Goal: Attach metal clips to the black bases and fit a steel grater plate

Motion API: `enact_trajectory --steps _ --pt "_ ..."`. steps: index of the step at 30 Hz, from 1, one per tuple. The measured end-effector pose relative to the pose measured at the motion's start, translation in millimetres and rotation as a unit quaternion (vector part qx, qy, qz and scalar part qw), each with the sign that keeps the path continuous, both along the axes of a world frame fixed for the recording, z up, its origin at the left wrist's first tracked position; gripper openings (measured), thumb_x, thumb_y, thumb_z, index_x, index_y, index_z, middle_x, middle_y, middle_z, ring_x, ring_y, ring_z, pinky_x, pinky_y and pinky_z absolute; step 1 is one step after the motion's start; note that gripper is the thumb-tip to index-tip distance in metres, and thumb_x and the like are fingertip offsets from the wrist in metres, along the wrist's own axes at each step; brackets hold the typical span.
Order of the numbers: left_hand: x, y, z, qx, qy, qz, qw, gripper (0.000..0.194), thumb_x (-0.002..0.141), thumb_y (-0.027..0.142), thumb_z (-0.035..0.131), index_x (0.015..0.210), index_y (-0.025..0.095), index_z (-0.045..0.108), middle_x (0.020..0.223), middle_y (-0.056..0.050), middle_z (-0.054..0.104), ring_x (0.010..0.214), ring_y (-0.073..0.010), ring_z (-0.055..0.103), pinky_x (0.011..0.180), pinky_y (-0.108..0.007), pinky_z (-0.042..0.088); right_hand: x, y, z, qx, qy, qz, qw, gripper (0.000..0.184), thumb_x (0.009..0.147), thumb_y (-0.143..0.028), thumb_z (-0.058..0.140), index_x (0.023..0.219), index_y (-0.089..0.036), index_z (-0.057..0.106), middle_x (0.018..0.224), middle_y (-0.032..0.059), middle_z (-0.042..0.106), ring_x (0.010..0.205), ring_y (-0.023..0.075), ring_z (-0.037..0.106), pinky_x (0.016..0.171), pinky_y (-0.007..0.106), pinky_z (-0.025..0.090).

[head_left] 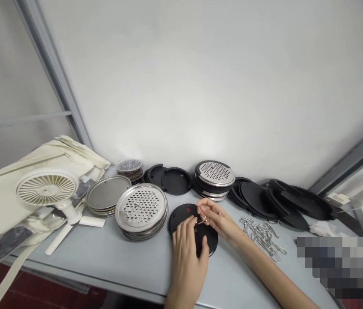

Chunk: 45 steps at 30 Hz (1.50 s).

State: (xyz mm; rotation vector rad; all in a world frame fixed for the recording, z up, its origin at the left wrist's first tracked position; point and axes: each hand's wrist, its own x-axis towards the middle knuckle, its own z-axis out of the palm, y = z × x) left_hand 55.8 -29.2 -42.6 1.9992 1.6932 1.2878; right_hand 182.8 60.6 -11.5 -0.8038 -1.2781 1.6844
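Note:
A round black plastic disc with a small red mark lies on the table in front of me. My left hand rests over it, fingers stretched together and thumb apart. Pinched in the fingertips of my right hand is a small shiny metal hook, held just above the disc. The left index fingertip is close to this hook; whether it touches I cannot tell. To the right lies a loose pile of bent wire hooks. At my left a stack of round metal grater plates stands beside the disc.
Plain metal discs are stacked farther left, near a white fan and a cream bag. Along the wall stand a grater stack with black rims, black discs and black ring-shaped parts. A blurred patch covers the lower right.

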Motion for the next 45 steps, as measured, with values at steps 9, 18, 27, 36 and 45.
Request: enact_trajectory --steps 9,18,27,36,45 --pt "-8.4 -6.1 11.3 -0.07 -0.2 -0.063 0.975 0.011 0.091 0.022 0.047 0.101 0.021 0.053 0.094 -0.005 0.064 0.085 -0.017 0.061 0.077 -0.031 0.048 -3.5 -9.3 -0.5 -0.059 0.017 0.115 0.991 0.027 0.085 -0.044 0.063 0.091 -0.018 0.06 0.071 -0.0021 0.054 0.058 0.0076 0.047 0.058 0.021 0.039" --pt "-6.9 -3.7 8.3 -0.059 -0.125 -0.045 0.989 0.015 0.087 0.009 0.047 0.092 0.022 0.054 0.086 -0.001 0.063 0.086 -0.0177 0.058 0.079 -0.032 0.045 -7.0 -4.7 -9.2 0.076 -0.102 0.028 0.992 0.028 0.085 -0.047 0.061 0.087 -0.019 0.057 0.072 -0.0017 0.056 0.061 0.0109 0.05 0.063 0.026 0.041" --pt "-9.5 -5.3 11.4 -0.053 -0.12 -0.058 0.99 0.017 0.089 0.007 0.04 0.084 0.02 0.05 0.086 -0.002 0.059 0.085 -0.0183 0.054 0.077 -0.032 0.042 30.8 -7.1 26.5 0.156 -0.324 0.198 0.912 0.027 0.08 -0.042 0.069 0.094 -0.021 0.058 0.082 -0.0011 0.055 0.073 0.0134 0.046 0.067 0.026 0.04" --pt "-11.6 -7.2 9.4 -0.067 -0.174 -0.066 0.98 0.022 0.087 0.004 0.038 0.095 0.02 0.051 0.094 -0.003 0.059 0.091 -0.017 0.055 0.079 -0.03 0.043 43.4 -3.4 34.5 0.217 -0.439 0.254 0.834 0.02 0.077 -0.037 0.071 0.087 -0.021 0.067 0.085 -0.0007 0.048 0.076 0.0137 0.045 0.067 0.024 0.039" --pt "-11.9 -8.9 11.2 -0.058 -0.112 -0.075 0.989 0.022 0.085 0.002 0.039 0.088 0.02 0.051 0.09 -0.002 0.059 0.089 -0.0192 0.052 0.082 -0.034 0.04 45.2 -4.6 32.9 0.211 -0.412 0.255 0.849 0.016 0.078 -0.033 0.069 0.08 -0.018 0.066 0.083 0.0006 0.058 0.075 0.0137 0.05 0.069 0.025 0.041"
